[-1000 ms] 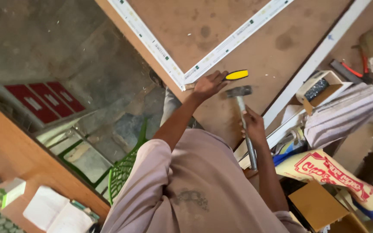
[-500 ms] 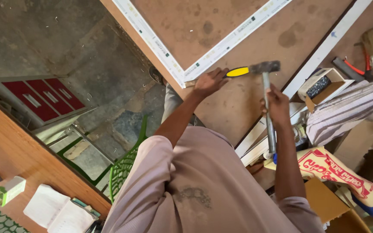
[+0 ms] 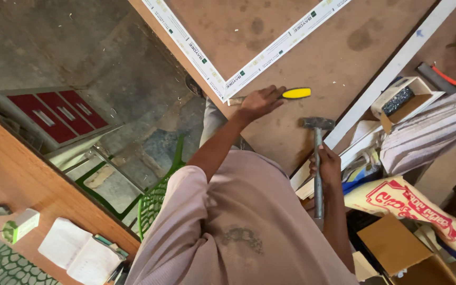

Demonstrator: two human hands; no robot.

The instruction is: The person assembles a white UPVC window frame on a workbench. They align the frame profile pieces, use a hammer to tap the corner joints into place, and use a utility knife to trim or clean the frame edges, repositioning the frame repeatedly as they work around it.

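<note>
My left hand is shut on a yellow-handled chisel. Its tip rests at the mitred corner of a white frame lying on a brown board. My right hand grips the shaft of a metal hammer. The hammer head hovers just below and to the right of the chisel's yellow end, apart from it.
To the right of the board lie a long white strip, an open box of small dark fasteners, red-handled pliers, striped cloth, a printed sack and a cardboard box. A wooden desk with a notebook stands at the left. A green chair is below me.
The hammer head rose to the chisel's yellow end half a second ago and has now dropped back below it. My left hand kept the chisel at the frame corner.
</note>
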